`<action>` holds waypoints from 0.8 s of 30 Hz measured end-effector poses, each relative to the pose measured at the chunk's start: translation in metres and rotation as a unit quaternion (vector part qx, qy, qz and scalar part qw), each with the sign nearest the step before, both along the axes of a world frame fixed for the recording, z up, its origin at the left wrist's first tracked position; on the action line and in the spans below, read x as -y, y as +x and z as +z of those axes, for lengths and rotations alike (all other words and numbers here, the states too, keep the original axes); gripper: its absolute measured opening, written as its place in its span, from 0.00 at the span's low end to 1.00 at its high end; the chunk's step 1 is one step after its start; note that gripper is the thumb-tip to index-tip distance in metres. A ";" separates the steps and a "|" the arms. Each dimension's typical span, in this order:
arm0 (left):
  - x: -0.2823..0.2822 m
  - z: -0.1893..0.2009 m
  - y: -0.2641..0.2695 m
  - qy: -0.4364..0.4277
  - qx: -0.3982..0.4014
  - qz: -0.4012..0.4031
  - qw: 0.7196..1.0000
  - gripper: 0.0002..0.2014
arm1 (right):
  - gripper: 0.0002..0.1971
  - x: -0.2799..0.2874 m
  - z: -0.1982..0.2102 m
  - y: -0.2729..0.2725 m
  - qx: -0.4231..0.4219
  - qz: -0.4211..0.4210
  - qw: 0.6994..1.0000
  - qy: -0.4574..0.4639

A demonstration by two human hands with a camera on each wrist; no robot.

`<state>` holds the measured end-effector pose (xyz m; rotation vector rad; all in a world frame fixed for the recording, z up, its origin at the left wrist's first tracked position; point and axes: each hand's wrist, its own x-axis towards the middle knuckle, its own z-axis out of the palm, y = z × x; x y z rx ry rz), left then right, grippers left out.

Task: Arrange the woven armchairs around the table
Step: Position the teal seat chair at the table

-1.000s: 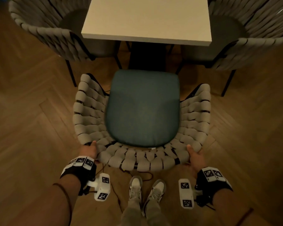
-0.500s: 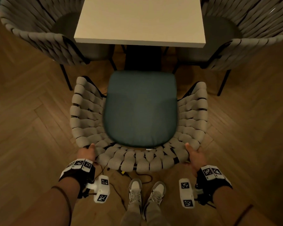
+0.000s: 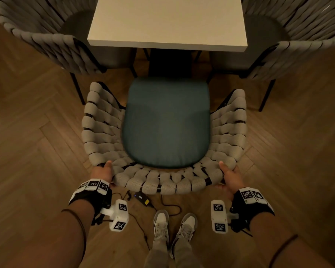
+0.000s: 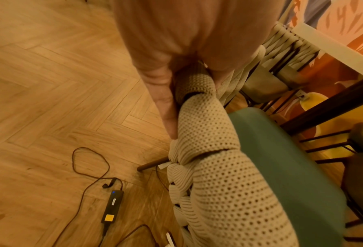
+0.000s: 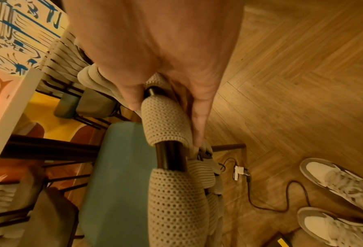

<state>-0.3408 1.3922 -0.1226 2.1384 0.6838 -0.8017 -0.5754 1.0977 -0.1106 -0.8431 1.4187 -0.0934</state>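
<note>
The left hand (image 3: pixel 102 172) grips the top rail of the near woven armchair (image 3: pixel 163 177) at the left end of its curved back, thumb on the inner side and fingers (image 4: pixel 167 107) wrapped down the outer side of a knitted band. The right hand (image 3: pixel 229 176) holds the same rail at the right end, its thumb and fingers (image 5: pixel 199 123) curled round a band just above a bare stretch of dark frame tube. The chair's back thus lies between the two hands, bowing toward the person's shoes (image 3: pixel 174 225), and its teal seat cushion (image 3: pixel 166 122) reaches forward from the grip toward the white table (image 3: pixel 168 22), the front edge close to the table's dark base but short of the tabletop. Two more armchairs, one at the left (image 3: pixel 46 37) and one at the right (image 3: pixel 298 41), stand tucked beside the table. A black power adapter (image 3: pixel 142 198) with its cable lies on the herringbone wood floor (image 3: pixel 27 151) just behind the chair's back.
</note>
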 end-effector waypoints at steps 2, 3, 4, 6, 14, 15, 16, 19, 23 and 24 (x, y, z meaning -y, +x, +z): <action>-0.002 -0.004 0.001 0.007 -0.001 -0.005 1.000 0.22 | 0.24 -0.001 0.001 0.000 -0.004 -0.003 1.000 -0.002; -0.005 -0.010 0.003 0.010 -0.003 -0.008 1.000 0.23 | 0.25 -0.002 0.001 0.000 -0.007 -0.005 1.000 -0.003; -0.007 -0.015 0.005 0.010 -0.003 -0.009 1.000 0.23 | 0.25 -0.002 0.001 0.000 -0.010 -0.008 1.000 -0.003; -0.002 -0.005 0.003 0.011 -0.006 -0.019 1.000 0.25 | 0.26 -0.004 0.001 0.001 -0.017 -0.016 1.000 -0.004; -0.002 0.000 0.005 0.020 -0.014 -0.033 0.999 0.25 | 0.25 -0.006 0.003 0.002 -0.023 -0.010 1.000 -0.011; -0.002 0.000 0.005 0.023 -0.012 -0.036 0.999 0.25 | 0.25 -0.006 0.003 0.002 -0.024 -0.010 1.000 -0.011; -0.003 -0.001 0.005 0.022 -0.013 -0.036 0.999 0.25 | 0.24 -0.006 0.003 0.002 -0.025 -0.011 1.000 -0.012; -0.004 -0.002 0.006 0.013 -0.015 -0.032 0.999 0.24 | 0.24 -0.006 0.004 0.001 -0.024 -0.008 1.000 -0.010; -0.004 -0.001 0.005 0.022 -0.015 -0.040 0.999 0.23 | 0.24 -0.009 0.006 0.001 -0.017 -0.015 1.000 -0.005; -0.004 0.001 0.005 0.026 -0.013 -0.042 0.999 0.24 | 0.24 -0.009 0.006 0.001 -0.015 -0.017 1.000 -0.005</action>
